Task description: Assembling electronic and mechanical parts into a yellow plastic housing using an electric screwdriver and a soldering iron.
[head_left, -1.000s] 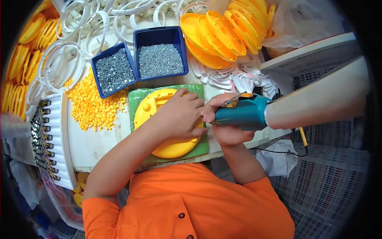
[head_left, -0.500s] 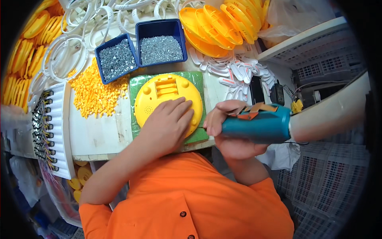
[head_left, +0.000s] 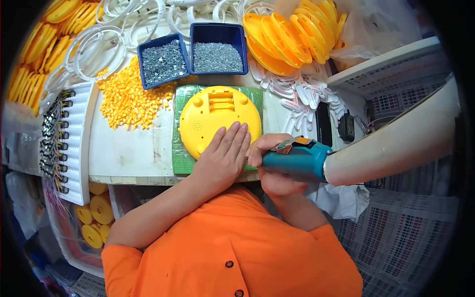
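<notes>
A round yellow plastic housing [head_left: 208,116] with an open battery compartment lies on a green mat [head_left: 181,161] before me. My left hand [head_left: 221,161] rests on its near part, fingers stretched out flat and holding nothing. Beside it, my right hand [head_left: 277,180] is wrapped round a teal electric screwdriver [head_left: 299,161], held nearly level with its front end toward the housing's near right edge. The tip is hidden behind my fingers, so I cannot tell whether it touches the housing. A pale sleeve-like tube [head_left: 391,143] runs from the screwdriver's back end to the right.
Two dark blue bins [head_left: 217,70] of small metal screws stand behind the mat. Small yellow parts [head_left: 131,101] lie in a heap on the left, near a white foam tray [head_left: 79,148] with wired components. White strips [head_left: 302,96] and stacked yellow discs [head_left: 282,42] lie at the right.
The whole view has shifted, so the bench appears further right and slightly higher. My right hand with the screwdriver has come closer to my left hand, whose fingers now lie straighter on the housing.
</notes>
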{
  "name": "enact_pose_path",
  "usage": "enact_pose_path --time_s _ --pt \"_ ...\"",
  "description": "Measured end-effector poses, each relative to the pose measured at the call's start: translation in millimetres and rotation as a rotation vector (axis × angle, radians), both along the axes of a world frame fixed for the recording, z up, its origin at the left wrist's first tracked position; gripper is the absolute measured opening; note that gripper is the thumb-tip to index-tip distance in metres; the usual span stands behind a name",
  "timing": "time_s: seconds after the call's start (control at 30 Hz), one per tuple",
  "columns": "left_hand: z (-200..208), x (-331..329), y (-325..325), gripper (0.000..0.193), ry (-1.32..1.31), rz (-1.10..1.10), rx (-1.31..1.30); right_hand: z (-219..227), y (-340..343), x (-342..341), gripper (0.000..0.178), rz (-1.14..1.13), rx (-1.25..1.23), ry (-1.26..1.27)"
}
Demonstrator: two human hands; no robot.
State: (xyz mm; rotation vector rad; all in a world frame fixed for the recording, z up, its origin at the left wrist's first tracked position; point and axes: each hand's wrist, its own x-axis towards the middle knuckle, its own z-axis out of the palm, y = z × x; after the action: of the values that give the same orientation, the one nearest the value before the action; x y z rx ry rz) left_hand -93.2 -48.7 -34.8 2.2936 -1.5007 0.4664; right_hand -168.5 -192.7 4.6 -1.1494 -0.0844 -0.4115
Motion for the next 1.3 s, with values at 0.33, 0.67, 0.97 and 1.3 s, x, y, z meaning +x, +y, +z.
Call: enact_pose_path --time_s 0.33,0.67,0.97,1.3 --pt "35 63 69 0.074 0.251 -0.294 0.177 44 18 23 0.1 0.194 0.086 -0.08" --pt "-4 62 87 0.044 0.125 -0.214 -0.044 25 40 39 0.07 0.362 -0.343 0.125" --pt "-4 62 85 0.043 0.155 -0.213 -0.064 36 35 44 0.077 0.427 -0.283 0.169" --pt "78 98 68 0.063 0.365 -0.25 -0.239 126 -32 136 0.059 0.06 -0.185 -0.16"
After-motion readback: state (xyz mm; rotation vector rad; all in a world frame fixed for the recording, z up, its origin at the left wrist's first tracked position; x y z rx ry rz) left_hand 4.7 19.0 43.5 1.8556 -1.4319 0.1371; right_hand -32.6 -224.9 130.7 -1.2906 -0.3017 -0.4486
